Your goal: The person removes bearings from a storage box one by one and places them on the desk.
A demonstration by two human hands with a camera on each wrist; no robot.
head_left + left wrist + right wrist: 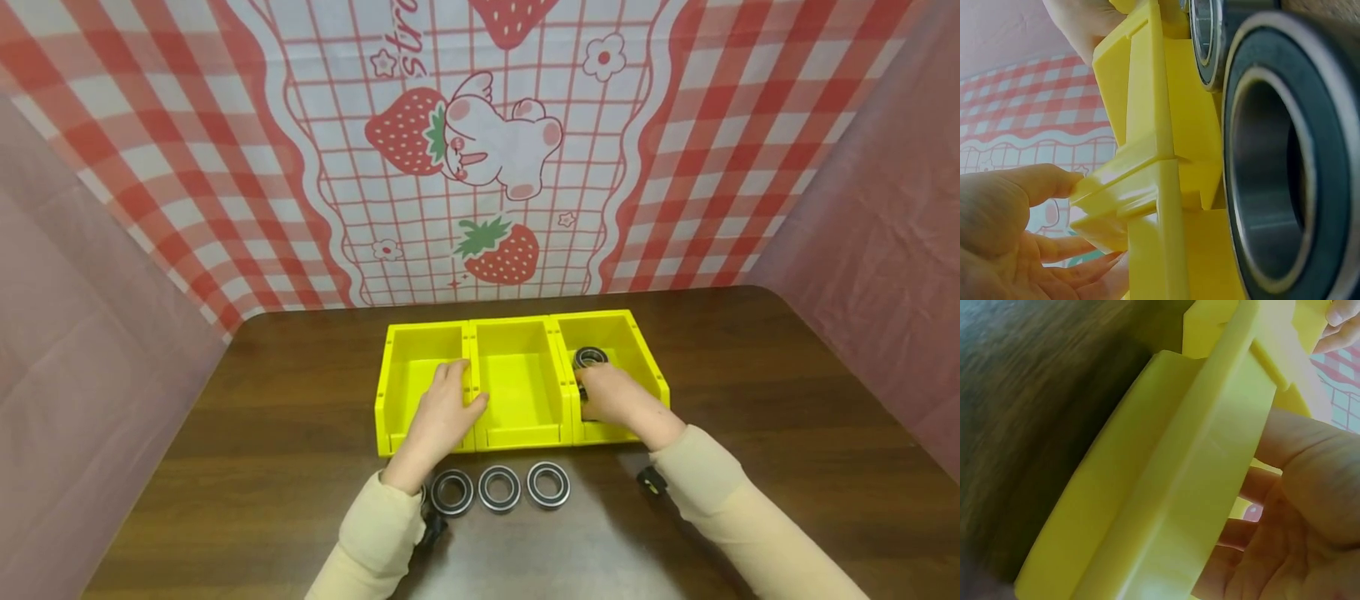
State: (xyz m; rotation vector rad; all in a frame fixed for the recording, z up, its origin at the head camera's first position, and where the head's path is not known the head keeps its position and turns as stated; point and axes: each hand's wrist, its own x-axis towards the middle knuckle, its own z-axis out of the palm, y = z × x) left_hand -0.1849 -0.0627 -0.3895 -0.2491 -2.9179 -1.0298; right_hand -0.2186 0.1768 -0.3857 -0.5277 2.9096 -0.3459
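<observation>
Three joined yellow bins (517, 437) stand on the table. My left hand (442, 410) straddles the divider between the left and middle bins, thumb on one side and fingers on the other, gripping the wall. My right hand (618, 396) reaches down into the right bin (648, 354), its fingers lowered behind the front wall. A ball bearing (591, 357) lies in that bin, just beyond the fingers. Something dark shows by the fingertips; whether they hold it is hidden. In front of the bins, ball bearings (499, 489) lie in a row, one partly covered by my left wrist.
The brown wooden table (300, 467) extends to both sides of the bins. Behind it hangs a red-and-white checked cloth (502, 192) with strawberries. Pink cloth (862, 167) hangs at the sides. Each wrist wears a small black device (652, 480).
</observation>
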